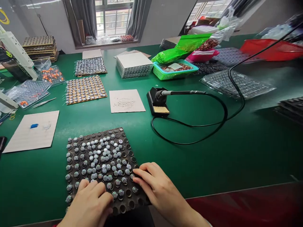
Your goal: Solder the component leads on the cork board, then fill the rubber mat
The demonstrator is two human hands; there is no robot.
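Observation:
A dark board (129,206) with rows of round holes lies tilted at the near edge of the table. Small round silver metal parts (106,157) sit in many holes, and others lie loose in a heap over the middle. Over the board's near left part is my left hand (92,200), its fingers curled down among the parts; their tips are hidden. My right hand (159,187) reaches in at the right edge, thumb and forefinger closing on a small round metal part (132,177). Open holes show along the right and near edges.
A soldering iron (182,92) rests in its stand (161,107), its black cable looping rightward. Cardboard sheets (127,101), filled boards (85,90), a stack of trays (134,64) and a green basket (175,74) stand farther back. Left lies another card (33,135).

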